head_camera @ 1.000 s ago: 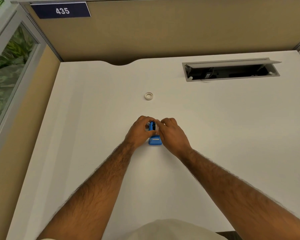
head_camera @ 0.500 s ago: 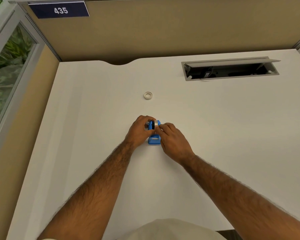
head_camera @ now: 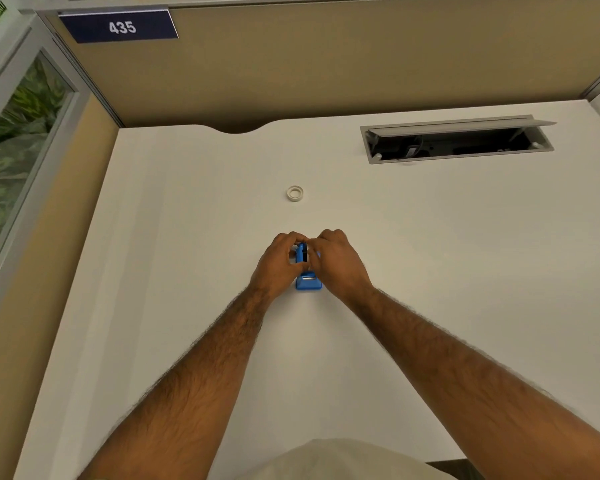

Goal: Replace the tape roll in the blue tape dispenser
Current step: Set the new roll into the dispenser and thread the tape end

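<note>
Two bare hands, closed in from both sides on the blue tape dispenser near the middle of the white desk. Left hand on the left flank, fingers curled narrow around the far, upper part. Right hand on the right flank, fingertips bent down over the top edge, pinched close. Both clearly in contact with the body; whether any small part held between the fingertips, cannot tell, too hidden.

Dispenser: small, bright blue plastic, standing on the desk with its long axis pointed away from the person. Near end low and rounded, with a short pale metal strip across it, probably the cutter. Far end taller, a dark narrow slot running down the middle between two blue walls. Something pale just visible against the left wall beside the thumb, too small to name. Most of the sides covered by the palms.

One loose tape roll farther back on the desk, lying flat, whitish ring with open centre, well apart from the hands.

Open grey cable tray sunk in the desk at far right, lid lifted, dark inside. Beige partition wall behind, with a dark sign reading 435 at upper left.
</note>
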Motion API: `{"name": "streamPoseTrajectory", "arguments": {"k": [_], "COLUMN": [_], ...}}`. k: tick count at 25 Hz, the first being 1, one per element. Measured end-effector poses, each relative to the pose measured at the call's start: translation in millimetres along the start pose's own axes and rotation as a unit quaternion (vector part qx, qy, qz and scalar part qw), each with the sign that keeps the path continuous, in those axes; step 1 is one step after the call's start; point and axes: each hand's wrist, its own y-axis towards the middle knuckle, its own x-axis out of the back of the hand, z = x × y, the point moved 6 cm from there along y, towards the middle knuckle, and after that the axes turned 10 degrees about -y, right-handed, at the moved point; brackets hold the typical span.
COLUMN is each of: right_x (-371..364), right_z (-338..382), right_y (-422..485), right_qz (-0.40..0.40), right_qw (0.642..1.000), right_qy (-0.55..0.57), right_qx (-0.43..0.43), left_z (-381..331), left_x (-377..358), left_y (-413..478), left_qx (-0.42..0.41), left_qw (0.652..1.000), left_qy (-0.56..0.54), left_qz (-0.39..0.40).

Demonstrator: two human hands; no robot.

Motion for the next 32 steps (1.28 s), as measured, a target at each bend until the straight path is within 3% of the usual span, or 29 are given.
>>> {"name": "streamPoseTrajectory", "arguments": {"k": [2,7,17,32], "right_x": [-0.3,-5.0,2.0,4.5], "right_z": [-6.8,-13.1,-14.4,-15.4], "right_y": [8.2,7.6,32.8,28.2], "right_qz": [0.019,0.028,0.052,0.044], "right_qw": [0.998,0.996,0.992,0.995], "right_qy": [0.041,0.075,0.066,0.059], "right_qx": [-0.038,-0.039,-0.098,-0.067], "left_z": [0.8,4.2,6.5,2.6], "left_x": [-0.1,2.5,0.8,2.9], "left_y": [0.7,4.6,6.4,9.4], "left_qx": [0.007,0.018,0.043,0.047], "left_qw": [1.0,0.999,0.998,0.998], "left_qy": [-0.009,-0.03,-0.036,-0.025], "left_qz": [0.008,0.01,0.009,0.02]}}
